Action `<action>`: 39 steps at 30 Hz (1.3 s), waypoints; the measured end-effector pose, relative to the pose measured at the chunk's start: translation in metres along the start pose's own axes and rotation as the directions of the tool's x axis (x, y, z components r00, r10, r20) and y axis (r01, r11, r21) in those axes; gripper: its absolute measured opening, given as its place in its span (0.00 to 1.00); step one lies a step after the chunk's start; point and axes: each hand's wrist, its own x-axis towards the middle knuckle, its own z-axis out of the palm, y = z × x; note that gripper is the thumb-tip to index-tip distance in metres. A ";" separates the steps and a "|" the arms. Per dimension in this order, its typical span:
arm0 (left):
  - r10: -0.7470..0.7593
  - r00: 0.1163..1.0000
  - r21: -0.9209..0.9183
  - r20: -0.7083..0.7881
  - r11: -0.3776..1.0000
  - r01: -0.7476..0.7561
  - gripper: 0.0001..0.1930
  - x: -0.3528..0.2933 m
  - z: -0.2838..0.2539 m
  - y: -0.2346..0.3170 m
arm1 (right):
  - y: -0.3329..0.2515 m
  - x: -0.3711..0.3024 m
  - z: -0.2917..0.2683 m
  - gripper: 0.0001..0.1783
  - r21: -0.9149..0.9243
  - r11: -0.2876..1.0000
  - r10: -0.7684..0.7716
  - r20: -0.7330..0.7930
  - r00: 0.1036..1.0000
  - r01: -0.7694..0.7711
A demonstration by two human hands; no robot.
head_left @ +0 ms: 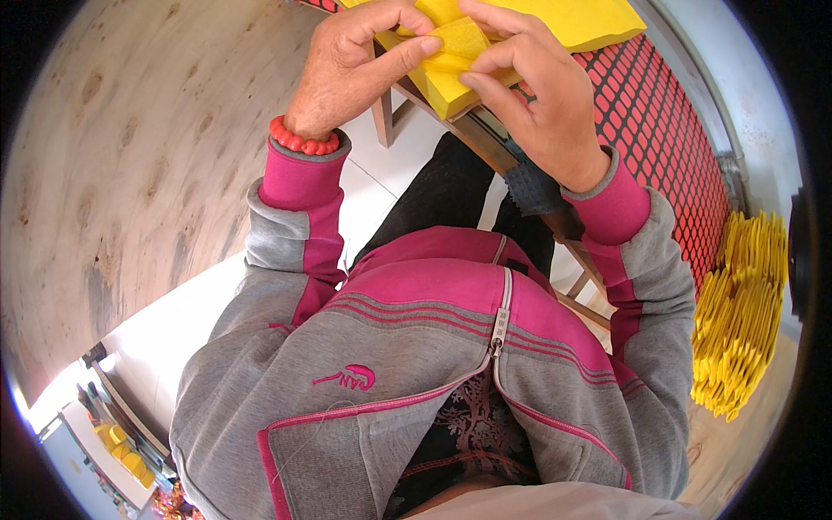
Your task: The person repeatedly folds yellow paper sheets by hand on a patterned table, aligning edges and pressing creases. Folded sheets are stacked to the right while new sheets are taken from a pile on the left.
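At the top of the view, my left hand (360,65) pinches the edge of a thin yellow sheet (465,36) between thumb and forefinger. The sheet looks folded over on itself; paper or thin cloth, I cannot tell which. From the other side my right hand (546,91) grips it with bent fingers, its thumb low by the near corner. More yellow sheets (581,22) lie flat beneath and beyond both hands, partly covered by them. A red beaded bracelet (302,139) circles my left wrist.
A red and black patterned cover (641,104) spreads beneath the sheets and to the right. Many folded yellow pieces (737,321) are stacked at far right. A large wooden board (130,165) fills the left. Wooden legs (384,120) stand under the work surface.
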 end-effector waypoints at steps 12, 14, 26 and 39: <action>0.004 0.999 -0.026 -0.044 1.000 -0.005 0.03 -0.002 0.004 -0.007 | -0.031 0.001 -0.020 0.11 0.014 0.999 0.050 -0.035 0.998 -0.050; 0.047 0.998 0.070 -0.052 0.997 -0.043 0.02 -0.004 0.006 -0.009 | -0.051 -0.020 -0.030 0.08 -0.136 0.989 -0.052 0.063 0.997 0.060; -0.003 0.922 -0.133 -0.387 0.990 -0.052 0.04 0.003 0.039 -0.013 | -0.005 -0.238 -0.015 0.14 -0.472 0.783 0.545 0.205 0.813 -0.406; 0.028 0.997 -0.051 0.069 0.998 -0.025 0.06 -0.002 0.001 -0.015 | 0.013 -0.246 -0.008 0.11 -0.679 0.623 0.715 0.293 0.635 -0.388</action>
